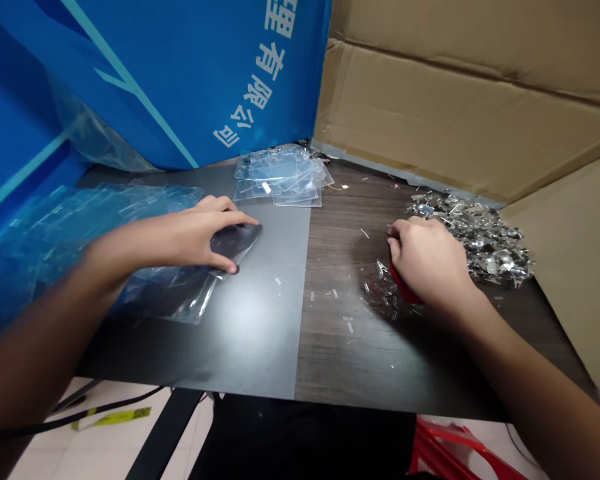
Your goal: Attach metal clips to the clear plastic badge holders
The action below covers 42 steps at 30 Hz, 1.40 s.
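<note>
Right now, the left hand [180, 237] is resting with open fingers on a clear plastic sleeve [190, 300], while the right hand [427, 260] is curling closed over a red object [403, 287].

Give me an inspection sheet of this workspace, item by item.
Surface: tabletop, grey on the left, wood-grain on the right.
Job's things: dark glossy piece in clear plastic film; red item; heap of shiny pieces; stacked clear plastic sleeves.
Clutter: small clear scraps on the wood-grain.
Hands: left hand on the dark piece; right hand over the red item.
Cables: black cable below the table.
Surroundings: blue printed board, cardboard sheets, red plastic frame.
</note>
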Motion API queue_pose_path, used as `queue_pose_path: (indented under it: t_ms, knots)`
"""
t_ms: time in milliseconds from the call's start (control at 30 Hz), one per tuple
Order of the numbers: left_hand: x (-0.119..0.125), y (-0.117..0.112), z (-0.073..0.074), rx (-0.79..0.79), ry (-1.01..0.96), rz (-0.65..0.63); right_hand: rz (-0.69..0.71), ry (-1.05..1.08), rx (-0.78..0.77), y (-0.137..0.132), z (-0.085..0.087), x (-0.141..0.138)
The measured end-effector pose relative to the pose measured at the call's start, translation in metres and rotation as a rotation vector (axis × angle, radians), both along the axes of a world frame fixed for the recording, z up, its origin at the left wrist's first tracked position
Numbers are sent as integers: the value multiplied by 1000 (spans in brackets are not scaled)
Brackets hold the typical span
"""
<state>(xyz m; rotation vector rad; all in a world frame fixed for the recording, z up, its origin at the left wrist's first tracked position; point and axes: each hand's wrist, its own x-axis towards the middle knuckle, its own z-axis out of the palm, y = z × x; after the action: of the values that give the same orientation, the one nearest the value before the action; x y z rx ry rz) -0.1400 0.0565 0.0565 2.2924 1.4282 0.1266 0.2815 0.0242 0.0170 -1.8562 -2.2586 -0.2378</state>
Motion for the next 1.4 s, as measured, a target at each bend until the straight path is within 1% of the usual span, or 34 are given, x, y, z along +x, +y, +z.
queue_pose_path:
  t_ms: [100, 167, 200, 267, 333, 433, 500, 567, 600, 667, 700, 767, 800, 867, 900, 967, 1033, 1100, 1233, 1300, 1400]
  knots:
    - [4, 2, 4, 82, 14, -19, -13, 34, 24, 2, 2, 0]
    - [6, 2, 8, 121, -40, -22, -37, 78, 32, 2, 6, -2]
    - [8, 2, 10, 116, -91, -19, -48, 111, 34, 1, 9, -4]
    - [14, 0, 15, 63, -260, 11, -56, 190, 44, -1, 14, -9]
    - [24, -5, 18, -10, -495, 70, -43, 274, 68, -5, 18, -16]
    - [47, -19, 16, -96, -884, 170, 6, 424, 73, -16, 23, -32]
    - [66, -31, 9, -152, -1091, 208, 78, 570, -12, -26, 23, -42]
    - [83, -42, -1, -172, -1203, 242, 198, 744, -203, -36, 20, -52]
    - [90, -48, -6, -149, -1223, 259, 264, 838, -321, -42, 19, -56]
    - [101, -56, -15, -49, -1216, 276, 373, 1027, -557, -51, 16, -62]
    - [105, -60, -18, 9, -1198, 279, 415, 1108, -629, -54, 15, -64]
    - [110, -64, -23, 83, -1173, 278, 461, 1162, -688, -59, 15, -67]
    - [111, -65, -24, 87, -1176, 281, 462, 1138, -691, -59, 16, -68]
    - [112, -66, -25, 34, -1223, 290, 439, 1093, -658, -59, 18, -71]
    - [111, -67, -26, -21, -1258, 288, 414, 1097, -629, -58, 18, -72]
    - [109, -66, -27, -183, -1312, 251, 359, 1143, -549, -57, 18, -74]
    - [107, -66, -30, -349, -1307, 170, 313, 1179, -466, -55, 17, -73]
    - [104, -65, -32, -453, -1268, 113, 304, 1179, -409, -54, 15, -72]
    - [103, -65, -32, -549, -1274, 138, 324, 1143, -415, -55, 14, -69]
    - [102, -65, -31, -585, -1287, 128, 326, 1116, -421, -56, 14, -69]
    - [103, -64, -31, -582, -1285, 114, 322, 1085, -413, -56, 14, -70]
